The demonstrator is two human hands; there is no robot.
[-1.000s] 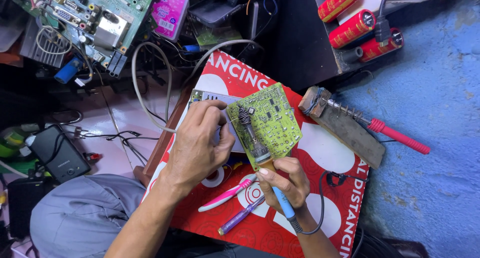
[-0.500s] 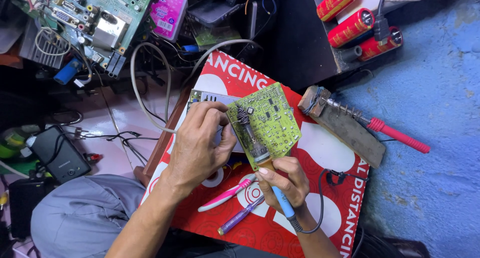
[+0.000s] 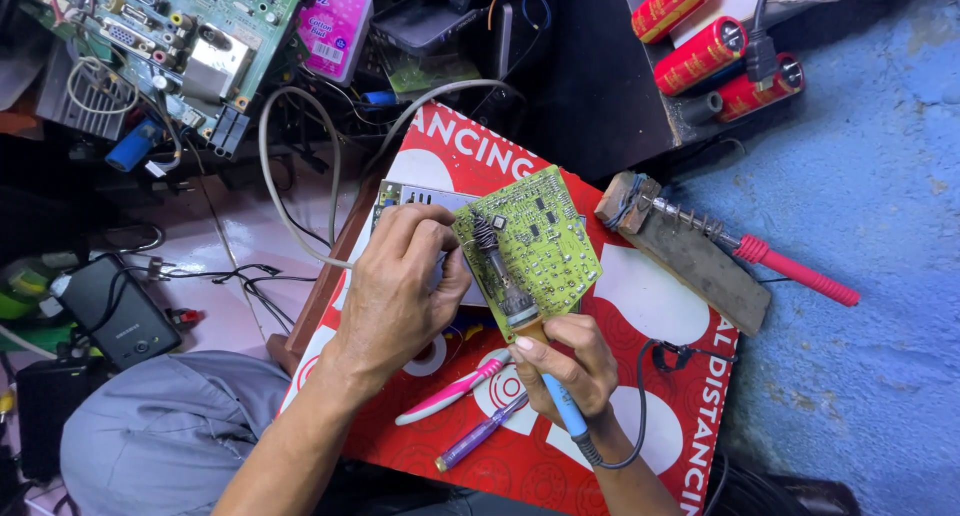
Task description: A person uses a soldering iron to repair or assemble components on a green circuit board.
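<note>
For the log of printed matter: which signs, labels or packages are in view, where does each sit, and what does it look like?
Red sign board: flat under both hands, red with white circles and white lettering.
Pink box: top centre-left beside the large green circuit board, pink lid with white label.
Three red cylinders: top right on the dark shelf, red sleeves with gold print.

Even, bright overhead light, soft shadows, sharp focus, dim upper-left clutter
</note>
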